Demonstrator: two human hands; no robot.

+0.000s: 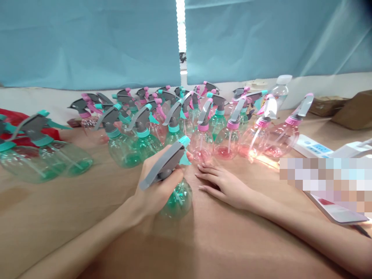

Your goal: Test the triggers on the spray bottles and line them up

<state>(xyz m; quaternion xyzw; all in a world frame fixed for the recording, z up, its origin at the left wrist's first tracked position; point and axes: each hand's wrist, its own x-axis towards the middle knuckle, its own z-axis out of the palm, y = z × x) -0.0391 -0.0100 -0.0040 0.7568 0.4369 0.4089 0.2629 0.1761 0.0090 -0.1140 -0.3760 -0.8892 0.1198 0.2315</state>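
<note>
My left hand [157, 186] is wrapped around the neck of a green spray bottle [177, 199] with a grey and turquoise trigger head. That bottle stands upright on the table, or just over it; I cannot tell which. Fingers stretched out, my right hand [223, 182] lies flat on the table to the right of the held bottle, with nothing in it. Just beyond my hands are a pink spray bottle [201, 143] and another green spray bottle [147, 141]. Part of the held bottle's neck is hidden behind my fingers.
Several more green and pink spray bottles crowd the back of the wooden table [95, 217]. Two green ones [78, 159] stand at the left near a red cloth [17, 118]. A clear bottle with a white cap [280, 91], a power strip [312, 147] and brown packages [354, 110] are at the right.
</note>
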